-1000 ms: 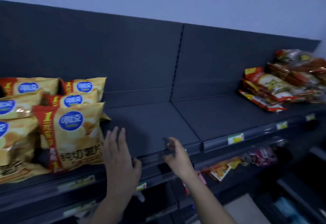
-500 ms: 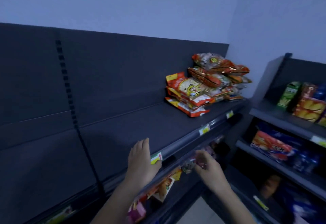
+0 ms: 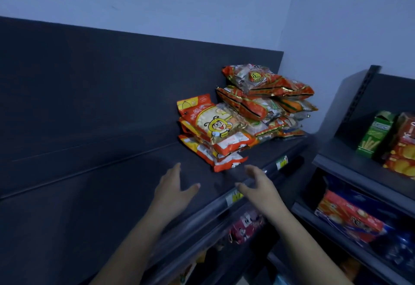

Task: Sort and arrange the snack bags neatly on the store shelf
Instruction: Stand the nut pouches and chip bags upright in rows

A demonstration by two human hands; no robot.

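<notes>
Head view, the only one. Shows the left grip (image 3: 173,186) and the right grip (image 3: 258,187) both bare and empty, fingers straight to loosely curved, thumbs spread, holding nothing. Places the left one low over a bare stretch of the dark shelf (image 3: 101,195), the right one over the front rail (image 3: 202,215) just beside a yellow price tag (image 3: 233,197); contact with either surface impossible to tell. Turns the thumbs toward each other with a gap between, just short of the nearest bags. Judged as a pose for taking a pack from two sides at once, sensible for slack, slippery film liable to sag or slide under a one-sided pinch.

Finds the snack bags (image 3: 242,109) at the far right end of that shelf, against the back panel (image 3: 112,94) and near the wall (image 3: 325,37), in two heaps touching each other. Nearer heap, the bee-print bags (image 3: 215,132): orange and yellow film with a pale window, a cartoon bee on the top pack, several lying flat but fanned out, the lowest corner jutting toward the rail. Farther heap, the red-orange bags (image 3: 265,96): taller, shiny, crumpled, tilted at differing angles, the top pack leaning rightward. Reads as unsorted: no upright faces, no even row, much bare shelf to the left. Probably calls for starting with the bee-print heap, closest to both grips. Risk, as a judgement: dragging out a lower pack and toppling the leaning heap behind.
</notes>
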